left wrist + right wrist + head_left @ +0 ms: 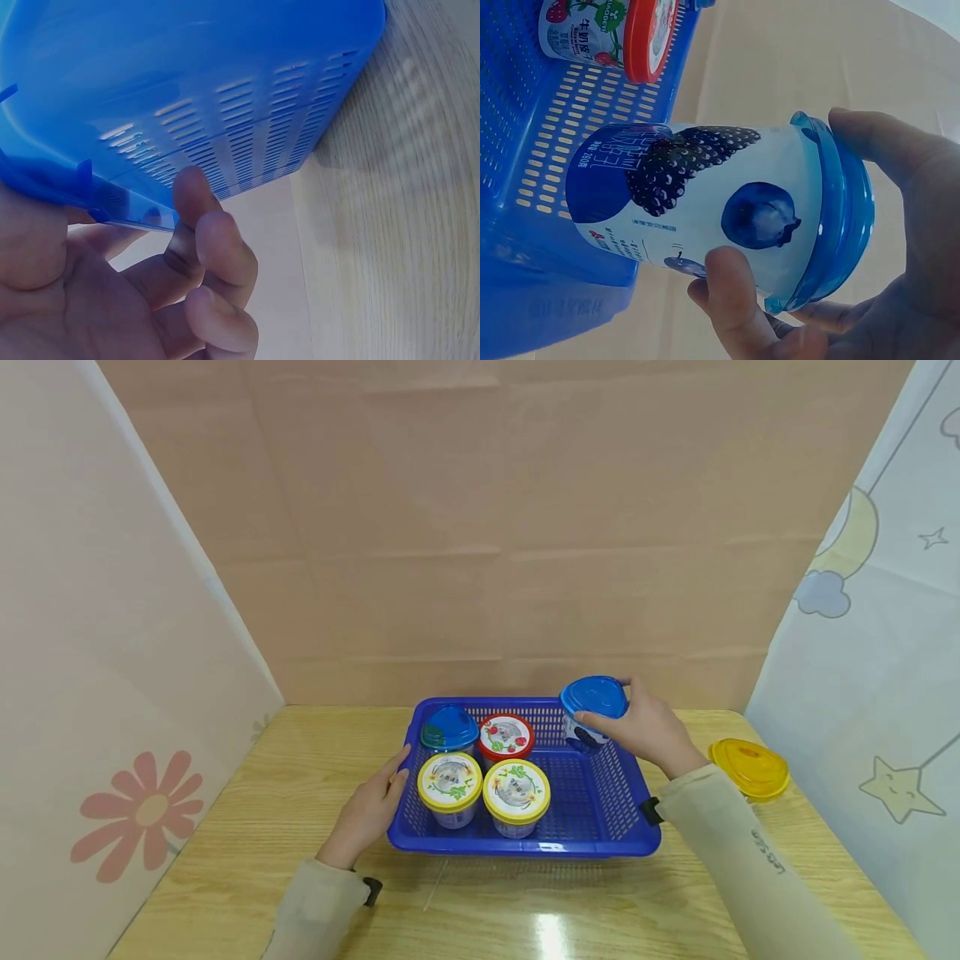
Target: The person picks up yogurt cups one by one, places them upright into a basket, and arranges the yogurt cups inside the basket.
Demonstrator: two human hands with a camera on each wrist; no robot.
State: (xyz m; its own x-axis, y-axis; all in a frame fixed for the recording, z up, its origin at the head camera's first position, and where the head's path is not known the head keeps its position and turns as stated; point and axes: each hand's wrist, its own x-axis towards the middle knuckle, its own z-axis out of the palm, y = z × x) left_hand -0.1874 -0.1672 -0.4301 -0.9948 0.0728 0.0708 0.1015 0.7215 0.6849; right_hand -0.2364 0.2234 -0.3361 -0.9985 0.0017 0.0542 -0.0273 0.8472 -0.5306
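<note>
In the head view my right hand [651,727] grips a tub with a blue lid [594,697] at the right back corner of a blue plastic basket [525,847]. The right wrist view shows blackberries and a blueberry on the tub's label [720,180], with fingers around its lid and side. My left hand [369,810] holds the basket's left rim. From the left wrist, several fingers [225,247] curl loosely outside the slotted wall. Inside the basket stand another blue-lidded tub [448,728], a red-lidded tub [506,737] and two yellow-lidded tubs [450,778].
A yellow-lidded tub [750,768] stands on the wooden table [315,752], right of the basket and beyond my right forearm. A brown sheet [495,527] rises behind the table. Printed white panels [892,668] flank both sides.
</note>
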